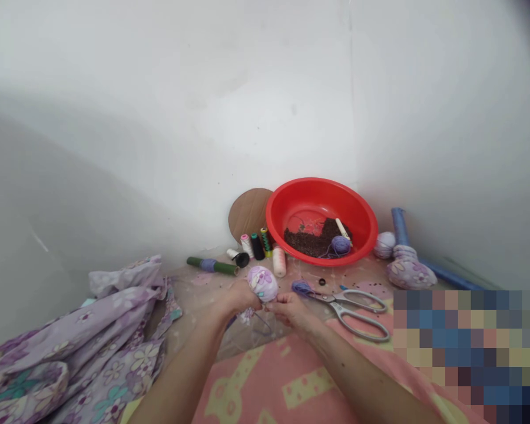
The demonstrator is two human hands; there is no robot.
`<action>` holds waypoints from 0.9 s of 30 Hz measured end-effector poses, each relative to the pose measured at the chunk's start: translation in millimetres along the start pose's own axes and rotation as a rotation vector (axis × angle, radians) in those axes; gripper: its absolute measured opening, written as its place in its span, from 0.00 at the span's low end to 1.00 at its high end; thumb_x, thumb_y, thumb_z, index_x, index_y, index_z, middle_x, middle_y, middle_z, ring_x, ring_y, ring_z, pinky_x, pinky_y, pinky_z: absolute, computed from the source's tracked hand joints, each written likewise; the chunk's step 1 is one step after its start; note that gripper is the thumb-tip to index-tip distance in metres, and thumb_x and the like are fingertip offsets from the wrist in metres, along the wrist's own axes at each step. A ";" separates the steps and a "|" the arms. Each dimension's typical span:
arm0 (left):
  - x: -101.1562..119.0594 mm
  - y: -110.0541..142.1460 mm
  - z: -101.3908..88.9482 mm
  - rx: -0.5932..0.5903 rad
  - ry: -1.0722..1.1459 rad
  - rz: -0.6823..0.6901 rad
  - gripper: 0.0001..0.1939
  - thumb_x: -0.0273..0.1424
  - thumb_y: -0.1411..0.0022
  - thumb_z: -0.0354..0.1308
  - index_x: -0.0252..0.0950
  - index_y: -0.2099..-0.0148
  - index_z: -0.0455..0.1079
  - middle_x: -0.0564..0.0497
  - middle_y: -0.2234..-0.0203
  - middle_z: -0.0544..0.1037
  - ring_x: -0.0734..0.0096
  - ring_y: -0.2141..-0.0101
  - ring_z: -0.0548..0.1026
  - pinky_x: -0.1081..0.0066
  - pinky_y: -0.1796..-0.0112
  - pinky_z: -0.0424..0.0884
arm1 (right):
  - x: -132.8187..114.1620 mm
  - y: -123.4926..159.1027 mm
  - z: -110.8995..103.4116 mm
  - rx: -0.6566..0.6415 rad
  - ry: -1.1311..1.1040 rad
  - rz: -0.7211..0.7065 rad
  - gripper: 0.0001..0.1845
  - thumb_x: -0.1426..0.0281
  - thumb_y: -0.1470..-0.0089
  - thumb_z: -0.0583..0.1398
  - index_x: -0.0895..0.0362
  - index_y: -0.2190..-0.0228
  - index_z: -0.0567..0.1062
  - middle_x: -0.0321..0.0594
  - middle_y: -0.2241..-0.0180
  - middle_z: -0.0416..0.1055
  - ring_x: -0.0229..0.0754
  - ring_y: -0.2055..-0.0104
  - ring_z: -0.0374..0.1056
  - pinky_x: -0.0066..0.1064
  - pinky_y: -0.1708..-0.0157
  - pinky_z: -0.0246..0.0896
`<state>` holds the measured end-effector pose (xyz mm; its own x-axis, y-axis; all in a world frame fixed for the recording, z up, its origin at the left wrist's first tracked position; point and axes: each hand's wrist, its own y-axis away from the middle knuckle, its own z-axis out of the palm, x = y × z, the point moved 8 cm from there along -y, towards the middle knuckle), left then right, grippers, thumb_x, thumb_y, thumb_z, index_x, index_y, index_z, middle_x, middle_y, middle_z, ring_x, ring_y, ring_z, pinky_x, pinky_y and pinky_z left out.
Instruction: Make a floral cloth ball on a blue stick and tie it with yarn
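Observation:
A small stuffed ball of purple flowered cloth [262, 282] sits between both hands above the floor. My left hand [241, 296] is closed around its lower left side. My right hand [291, 308] is pinched at the gathered bottom of the ball, fingers pressed together. A thin thread hangs below the ball. A small purple yarn ball [301, 287] and large silver scissors [354, 307] lie just right of my right hand.
A red basin [363, 219] at the wall corner holds dark crochet work and purple yarn. Thread spools [258, 246] stand before a round brown board [248, 211]. Flowered fabric [97, 347] lies piled at left. A stuffed cloth piece [408, 271] and blue rods lie right. A pink blanket [265, 383] lies below.

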<state>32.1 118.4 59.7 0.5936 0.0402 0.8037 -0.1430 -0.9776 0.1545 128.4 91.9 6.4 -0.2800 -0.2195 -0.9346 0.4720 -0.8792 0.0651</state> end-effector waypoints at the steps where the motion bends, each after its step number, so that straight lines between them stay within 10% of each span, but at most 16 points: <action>1: 1.7 -0.8 -4.0 0.037 -0.091 0.011 0.11 0.15 0.76 0.55 0.34 0.88 0.60 0.59 0.91 0.59 0.72 0.78 0.63 0.76 0.78 0.58 | -0.5 0.9 0.2 -0.008 -0.001 -0.001 0.13 0.63 0.69 0.63 0.60 0.84 0.69 0.24 0.93 0.45 0.26 0.88 0.36 0.25 0.85 0.29; 10: -1.4 6.3 -8.8 0.202 -0.656 0.014 0.07 0.19 0.69 0.54 0.34 0.87 0.59 0.43 0.83 0.70 0.53 0.70 0.70 0.65 0.69 0.62 | -23.3 10.0 7.2 -0.094 0.029 -0.134 0.13 0.64 0.66 0.62 0.62 0.80 0.72 0.25 0.91 0.50 0.26 0.87 0.39 0.23 0.85 0.32; 20: 26.0 32.4 32.1 0.089 -0.862 0.229 0.04 0.22 0.61 0.52 0.32 0.79 0.68 0.38 0.79 0.73 0.53 0.71 0.71 0.62 0.66 0.61 | -59.1 10.4 -14.3 0.159 0.437 -0.482 0.12 0.70 0.60 0.57 0.59 0.89 0.65 0.30 0.87 0.54 0.31 0.81 0.49 0.24 0.81 0.43; 27: 39.3 51.3 52.6 -0.088 -1.021 0.335 0.09 0.28 0.55 0.49 0.34 0.72 0.69 0.42 0.76 0.74 0.57 0.72 0.72 0.67 0.71 0.62 | -38.1 -4.3 -29.6 0.058 0.317 -0.290 0.08 0.70 0.64 0.60 0.61 0.86 0.70 0.30 0.87 0.59 0.30 0.83 0.51 0.23 0.82 0.43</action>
<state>89.7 59.0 69.0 0.8881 -0.4580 -0.0403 -0.4533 -0.8869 0.0894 161.8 116.6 31.4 -0.1193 0.1732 -0.9776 0.3616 -0.9095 -0.2052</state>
